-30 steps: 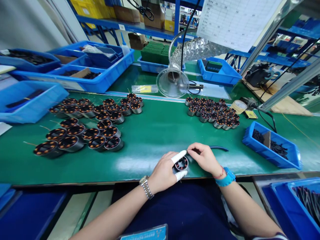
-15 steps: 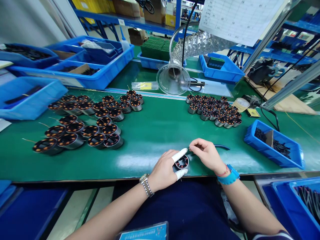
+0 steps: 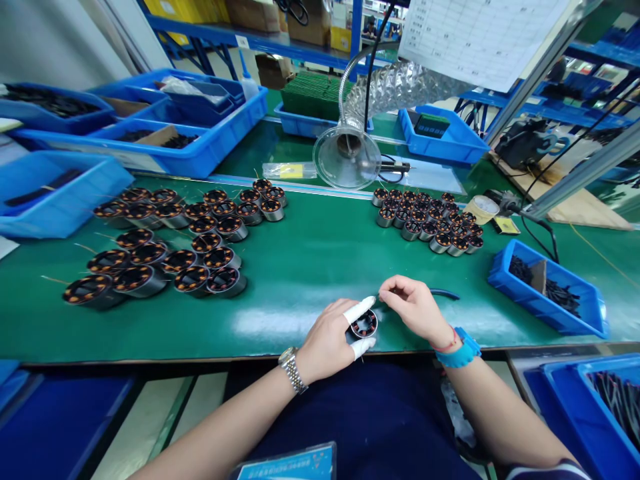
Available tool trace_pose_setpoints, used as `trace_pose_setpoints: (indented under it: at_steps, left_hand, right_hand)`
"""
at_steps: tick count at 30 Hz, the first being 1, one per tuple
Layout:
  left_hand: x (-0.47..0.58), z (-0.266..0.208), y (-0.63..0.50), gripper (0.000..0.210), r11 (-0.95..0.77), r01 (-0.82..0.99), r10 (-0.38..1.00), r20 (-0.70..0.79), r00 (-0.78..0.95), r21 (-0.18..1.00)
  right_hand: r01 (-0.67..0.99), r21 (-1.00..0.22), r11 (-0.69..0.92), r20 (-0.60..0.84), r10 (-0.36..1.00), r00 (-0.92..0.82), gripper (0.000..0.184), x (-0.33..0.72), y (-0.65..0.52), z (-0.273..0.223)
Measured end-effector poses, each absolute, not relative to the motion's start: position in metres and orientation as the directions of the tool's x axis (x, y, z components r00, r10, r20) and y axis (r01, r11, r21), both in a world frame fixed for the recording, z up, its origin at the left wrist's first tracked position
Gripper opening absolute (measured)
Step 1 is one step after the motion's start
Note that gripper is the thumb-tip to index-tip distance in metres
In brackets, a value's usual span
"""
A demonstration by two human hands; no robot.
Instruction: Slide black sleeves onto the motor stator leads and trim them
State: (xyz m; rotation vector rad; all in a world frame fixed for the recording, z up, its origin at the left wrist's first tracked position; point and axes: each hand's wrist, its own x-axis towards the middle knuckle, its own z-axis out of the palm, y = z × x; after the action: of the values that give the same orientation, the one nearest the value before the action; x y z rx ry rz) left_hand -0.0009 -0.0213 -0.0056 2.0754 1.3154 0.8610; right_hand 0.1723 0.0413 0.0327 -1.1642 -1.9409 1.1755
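Note:
Near the front edge of the green bench, my left hand (image 3: 334, 337) is closed around a motor stator (image 3: 364, 325), a short metal ring with copper windings inside. White finger covers show on its thumb and index finger. Just to the right, my right hand (image 3: 411, 305) pinches with thumb and index finger close to the left fingertip; what lies in the pinch is too small to make out. A dark sleeve or cable (image 3: 444, 294) sticks out behind the right hand; whether the hand holds it I cannot tell.
Wound stators (image 3: 135, 280) stand in groups on the left, smaller ones (image 3: 430, 220) on the right. A blue bin (image 3: 555, 317) of black parts sits at right. A clear fume hood (image 3: 347, 160) hangs mid-back. Larger blue trays (image 3: 200, 157) line the back left.
My hands stay nearly still, the left on the stator and the right pinching beside it. The view shifts very slightly.

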Motion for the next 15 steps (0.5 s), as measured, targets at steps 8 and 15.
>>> trace_pose_setpoints:
  at_steps: [8, 15]
  left_hand:
    - [-0.0007, -0.0055, -0.0211, 0.061, -0.383, 0.578, 0.918, 0.229, 0.323, 0.721]
    - [-0.0007, -0.0059, -0.0216, 0.062, -0.389, 0.57, 0.917, 0.242, 0.318, 0.724]
  right_hand:
    - [0.393, -0.886, 0.245, 0.045, 0.889, -0.455, 0.01, 0.1718, 0.042, 0.034]
    - [0.405, -0.879, 0.252, 0.044, 0.888, -0.458, 0.01, 0.1715, 0.0413, 0.0347]
